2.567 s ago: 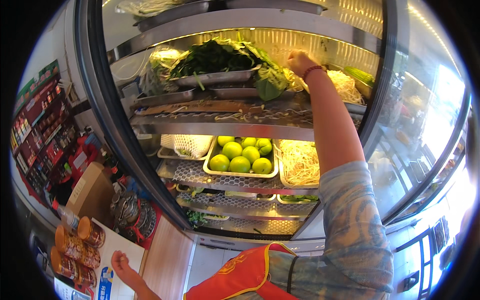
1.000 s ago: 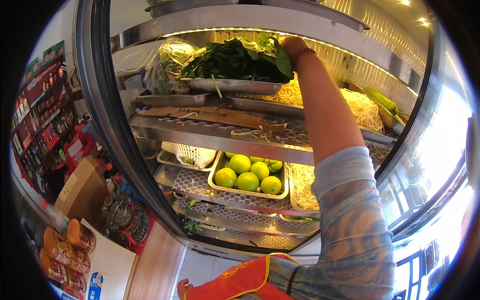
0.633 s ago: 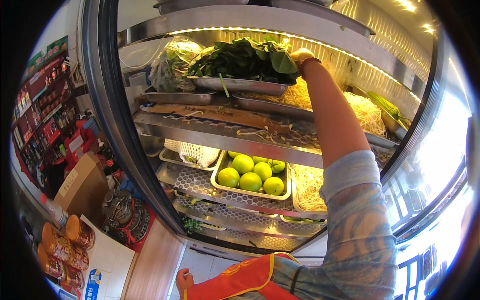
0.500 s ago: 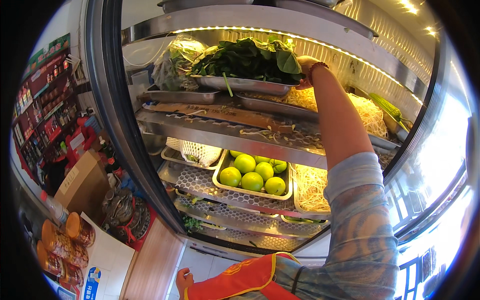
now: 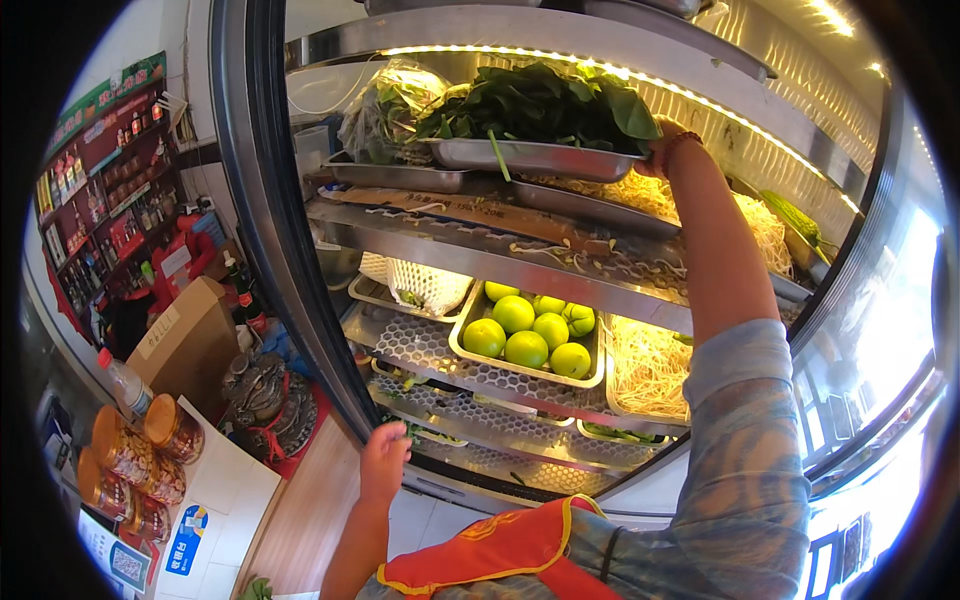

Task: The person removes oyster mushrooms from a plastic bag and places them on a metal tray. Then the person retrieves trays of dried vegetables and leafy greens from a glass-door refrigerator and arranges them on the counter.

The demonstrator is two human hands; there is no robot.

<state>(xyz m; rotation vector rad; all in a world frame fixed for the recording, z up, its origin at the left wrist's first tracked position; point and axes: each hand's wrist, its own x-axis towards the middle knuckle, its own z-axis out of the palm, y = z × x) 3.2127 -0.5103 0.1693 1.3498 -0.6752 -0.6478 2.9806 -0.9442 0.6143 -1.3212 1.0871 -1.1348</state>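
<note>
High in the glass-doored display cabinet, my right hand point(image 5: 663, 143) is closed on the right end of a shallow metal tray point(image 5: 540, 160). Dark green leafy vegetables point(image 5: 540, 112) are heaped on it, one stalk hanging over the front rim. The tray rests above other trays, partly over one of pale bean sprouts point(image 5: 640, 193). Just left of the leaves sits a clear plastic bag of vegetables point(image 5: 392, 110). My left hand point(image 5: 383, 462) is raised in front of the cabinet's lower left corner, fingers loosely bent and holding nothing.
Below, one shelf carries a tray of round green fruit point(image 5: 525, 348), another of sprouts point(image 5: 648, 370) and white foam netting point(image 5: 425, 283). The dark cabinet frame point(image 5: 262, 200) stands at left. Beyond it are a counter with lidded jars point(image 5: 125, 440), a cardboard box point(image 5: 185, 340) and a dark statue point(image 5: 265, 405).
My left hand has risen from the lower edge toward the cabinet frame. My right hand stays at the tray's right end. The whole view has shifted, so the cabinet sits farther right.
</note>
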